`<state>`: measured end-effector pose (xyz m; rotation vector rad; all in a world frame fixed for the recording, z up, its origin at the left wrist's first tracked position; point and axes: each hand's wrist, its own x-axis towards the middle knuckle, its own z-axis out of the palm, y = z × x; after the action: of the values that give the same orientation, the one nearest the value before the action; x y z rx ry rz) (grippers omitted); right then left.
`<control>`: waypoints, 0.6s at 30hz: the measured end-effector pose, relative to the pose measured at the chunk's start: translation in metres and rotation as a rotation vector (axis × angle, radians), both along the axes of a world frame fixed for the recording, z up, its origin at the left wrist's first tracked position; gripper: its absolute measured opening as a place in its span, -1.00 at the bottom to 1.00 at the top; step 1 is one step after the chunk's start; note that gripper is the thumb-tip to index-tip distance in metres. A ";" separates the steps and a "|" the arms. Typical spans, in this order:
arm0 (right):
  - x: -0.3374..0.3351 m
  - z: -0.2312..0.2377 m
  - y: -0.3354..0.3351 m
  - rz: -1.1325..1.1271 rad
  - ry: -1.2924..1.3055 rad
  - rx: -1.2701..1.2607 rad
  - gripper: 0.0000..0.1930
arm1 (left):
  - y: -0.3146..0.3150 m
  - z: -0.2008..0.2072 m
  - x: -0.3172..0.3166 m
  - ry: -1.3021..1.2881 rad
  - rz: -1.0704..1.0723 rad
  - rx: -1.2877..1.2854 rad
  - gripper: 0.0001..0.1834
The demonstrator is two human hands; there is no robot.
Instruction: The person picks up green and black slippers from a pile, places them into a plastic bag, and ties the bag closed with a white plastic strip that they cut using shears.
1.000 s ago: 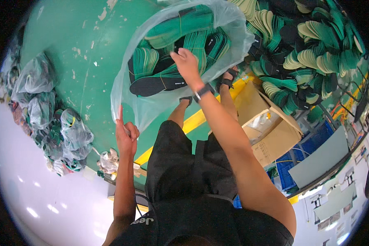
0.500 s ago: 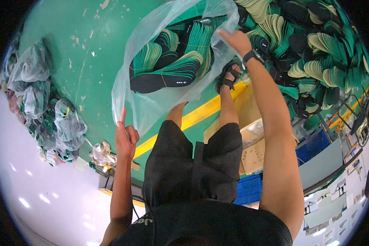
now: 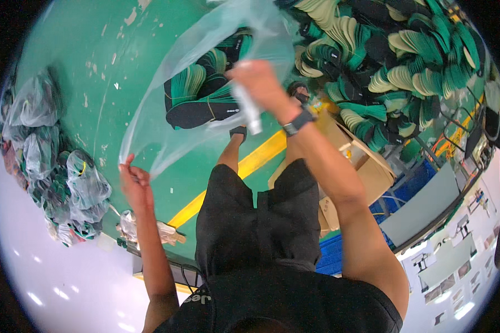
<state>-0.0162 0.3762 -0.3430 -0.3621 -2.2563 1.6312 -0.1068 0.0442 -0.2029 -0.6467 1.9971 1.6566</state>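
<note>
A large clear plastic bag [image 3: 149, 114] stands on the green floor with its mouth spread toward me. Inside it lie several banded bundles of black and green insoles [image 3: 197, 115], partly covered by the plastic and my right arm. On the left, my left hand [image 3: 136, 186] pinches the bag's edge and draws it out in a taut sheet. My right hand [image 3: 263, 87], blurred by motion and with a dark band at the wrist, grips a bunched part of the bag over the insoles. A whitish end of plastic hangs below that fist.
A big heap of loose insole stacks [image 3: 372, 61] spreads across the upper right. Tied clear bags [image 3: 39, 147] are piled along the left. A yellow floor stripe [image 3: 261, 152] crosses by my feet, with a cardboard box [image 3: 372, 177] and blue crates [image 3: 411, 186] on the right.
My right hand has swung left and nearer, from the bag's right rim to above the insoles, pulling plastic along. My left hand has moved left and slightly up, stretching its side of the bag.
</note>
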 end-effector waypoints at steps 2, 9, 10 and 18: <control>-0.022 0.053 -0.038 0.063 -0.101 -0.442 -0.70 | -0.048 -0.006 -0.013 0.030 -0.035 -0.085 -0.54; 0.063 0.084 0.043 -0.087 -0.354 -0.578 -0.72 | -0.050 -0.012 -0.010 -0.081 -0.210 -0.096 -0.67; 0.084 0.081 0.070 -0.234 -0.426 -0.577 -0.72 | -0.031 -0.015 0.000 -0.076 -0.303 -0.132 -0.69; 0.149 0.041 0.128 -0.430 -0.321 -0.349 -0.63 | -0.020 -0.006 0.013 -0.208 -0.265 -0.399 -0.76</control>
<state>0.1327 0.5042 -0.3024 -1.1809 -1.8957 1.8132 -0.0942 0.0237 -0.2086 -0.6263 2.1641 1.0047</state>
